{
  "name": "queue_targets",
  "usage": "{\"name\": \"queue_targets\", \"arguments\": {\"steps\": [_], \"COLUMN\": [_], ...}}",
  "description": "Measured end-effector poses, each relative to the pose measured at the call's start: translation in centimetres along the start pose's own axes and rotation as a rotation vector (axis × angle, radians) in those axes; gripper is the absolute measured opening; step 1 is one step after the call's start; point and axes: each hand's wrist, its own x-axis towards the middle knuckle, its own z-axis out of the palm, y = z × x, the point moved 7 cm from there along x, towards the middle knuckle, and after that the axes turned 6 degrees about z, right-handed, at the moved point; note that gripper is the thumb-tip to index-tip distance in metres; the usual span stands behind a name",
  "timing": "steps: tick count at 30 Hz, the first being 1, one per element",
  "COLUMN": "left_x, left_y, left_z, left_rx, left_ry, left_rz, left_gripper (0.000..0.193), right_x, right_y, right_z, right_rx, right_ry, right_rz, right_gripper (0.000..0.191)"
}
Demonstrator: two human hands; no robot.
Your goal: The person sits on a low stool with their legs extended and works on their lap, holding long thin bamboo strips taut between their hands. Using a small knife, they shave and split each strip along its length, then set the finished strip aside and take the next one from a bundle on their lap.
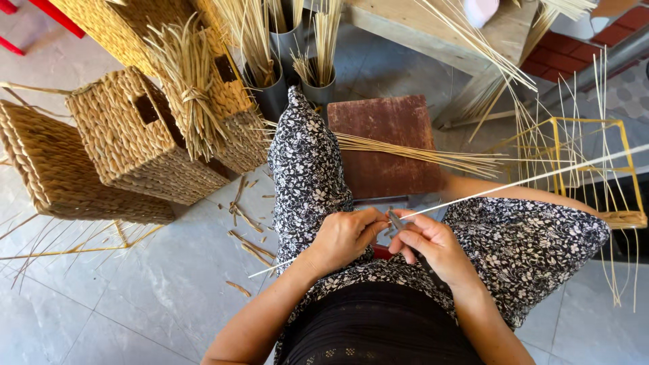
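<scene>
The seated person's left hand (346,236) is pinching a long pale straw-coloured reed strip (514,182) over the lap, while the right hand (433,245) is gripping a small grey metal blade (394,220) against it. Woven brown rectangular baskets (128,135) are sitting nearby on the floor tiles (155,290).

A pale cream strip (514,182) runs from between the fingers (405,238) up to the right. Beneath the fingers, the trousers (307,169) are black with a small white flower print, and the top (378,324) below them is plain black. Beyond the fingers stands a reddish-brown stool (389,145) carrying straw-yellow stalks (433,155). Far left of the fingers, the woven baskets (128,142) are golden tan. To the right is a yellow frame (574,145). The floor (135,297) is grey marbled tile.
</scene>
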Motion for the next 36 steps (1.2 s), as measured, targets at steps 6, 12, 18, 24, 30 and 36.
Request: {"name": "queue_targets", "arguments": {"steps": [6,12,18,24,30,36], "left_x": [-0.5,-0.6,-1.2,-1.9,-2.9,-3.2], "left_y": [-0.9,-1.4,-1.6,-3.0,-4.1,-5.1], "left_z": [0.4,0.3,-2.2,-4.0,-6.4,-7.7], "left_rx": [-0.042,-0.022,-0.048,-0.09,-0.088,-0.058], "left_ry": [-0.048,-0.104,-0.091,-0.163,-0.19,-0.089], "left_rz": [-0.074,-0.105,-0.048,-0.139,-0.195,-0.309], "left_gripper": [0.016,0.017,0.015,0.016,0.017,0.015], "right_x": [0.2,0.1,-1.5,-4.4,-9.0,-12.4], "right_y": [1.0,0.5,-0.5,-1.1,-0.5,-0.5], "right_z": [-0.7,-2.1,-7.1,-13.7,-21.1,-24.2], "right_rx": [0.05,0.12,0.322,0.461,0.477,0.516], "right_ry": [0.089,0.155,0.275,0.394,0.577,0.686], "right_rz": [-0.025,-0.063,-0.145,-0.309,-0.472,-0.554], "right_gripper": [0.04,0.035,0.037,0.039,0.032,0.029]}}
